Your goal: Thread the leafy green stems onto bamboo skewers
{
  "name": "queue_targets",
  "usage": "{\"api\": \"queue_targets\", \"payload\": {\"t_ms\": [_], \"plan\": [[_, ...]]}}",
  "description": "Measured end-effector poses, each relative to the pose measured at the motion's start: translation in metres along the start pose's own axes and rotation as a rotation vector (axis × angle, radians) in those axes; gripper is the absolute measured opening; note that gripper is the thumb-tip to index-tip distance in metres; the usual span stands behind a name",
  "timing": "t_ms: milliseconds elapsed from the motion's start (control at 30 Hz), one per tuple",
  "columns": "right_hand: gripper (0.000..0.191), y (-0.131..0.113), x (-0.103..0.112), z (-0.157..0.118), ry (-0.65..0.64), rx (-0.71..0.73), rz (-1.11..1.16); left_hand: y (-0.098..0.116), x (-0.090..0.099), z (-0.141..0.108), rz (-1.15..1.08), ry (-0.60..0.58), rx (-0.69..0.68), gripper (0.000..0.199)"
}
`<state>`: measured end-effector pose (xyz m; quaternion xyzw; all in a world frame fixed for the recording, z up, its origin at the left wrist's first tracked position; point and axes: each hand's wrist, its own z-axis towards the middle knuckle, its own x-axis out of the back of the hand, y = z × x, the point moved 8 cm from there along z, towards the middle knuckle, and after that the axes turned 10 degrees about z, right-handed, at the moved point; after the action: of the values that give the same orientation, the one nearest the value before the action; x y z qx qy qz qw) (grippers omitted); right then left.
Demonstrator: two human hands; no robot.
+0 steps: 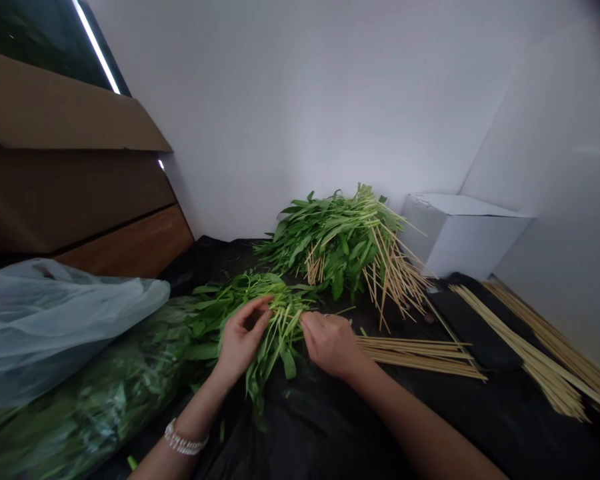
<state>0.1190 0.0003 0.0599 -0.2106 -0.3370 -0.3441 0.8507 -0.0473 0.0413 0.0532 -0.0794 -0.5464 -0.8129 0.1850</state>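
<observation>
Leafy green stems (280, 327) lie in a loose pile on black plastic sheeting (320, 427), between my two hands. My left hand (243, 333), with a beaded bracelet (185, 440) on the wrist, has its thumb and index finger curved close together at the stems. What sits between those fingertips is too small to tell. On the right side of the pile, my right hand (327, 340) is closed on the stem ends. Thin wooden sticks (420, 353) lie just right of my right hand.
Behind is a heap of greens (330, 233) with sticks poking out. At left are a clear bag of greens (115, 393), a whitish plastic bag (55, 320) and a cardboard box (70, 193). At right are a white box (460, 233) and more sticks (530, 353).
</observation>
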Motion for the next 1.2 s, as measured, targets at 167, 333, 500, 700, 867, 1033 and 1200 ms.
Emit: {"api": "queue_targets", "payload": {"t_ms": [167, 333, 500, 700, 867, 1033, 1200], "plan": [[0.019, 0.005, -0.008, -0.002, -0.028, -0.019, -0.019, -0.011, -0.003, 0.000, -0.109, -0.040, 0.152, 0.032], [0.019, 0.006, -0.011, -0.003, -0.033, -0.030, -0.003, -0.017, -0.002, -0.001, -0.174, -0.038, 0.214, 0.034], [0.018, 0.005, -0.011, -0.004, -0.032, -0.033, 0.003, -0.014, -0.004, -0.001, -0.161, -0.047, 0.195, 0.032], [0.018, 0.007, -0.012, -0.004, -0.018, -0.057, -0.003, -0.014, -0.003, -0.001, -0.160, -0.044, 0.191, 0.032], [0.018, 0.007, -0.011, -0.004, -0.013, -0.059, 0.004, -0.017, -0.002, 0.001, -0.167, -0.039, 0.195, 0.031], [0.018, 0.006, -0.012, -0.005, -0.012, -0.058, -0.007, -0.024, -0.003, 0.001, -0.219, -0.038, 0.236, 0.030], [0.018, 0.004, -0.011, -0.005, -0.025, -0.043, -0.012, -0.030, -0.004, 0.002, -0.233, -0.069, 0.247, 0.031]]}}
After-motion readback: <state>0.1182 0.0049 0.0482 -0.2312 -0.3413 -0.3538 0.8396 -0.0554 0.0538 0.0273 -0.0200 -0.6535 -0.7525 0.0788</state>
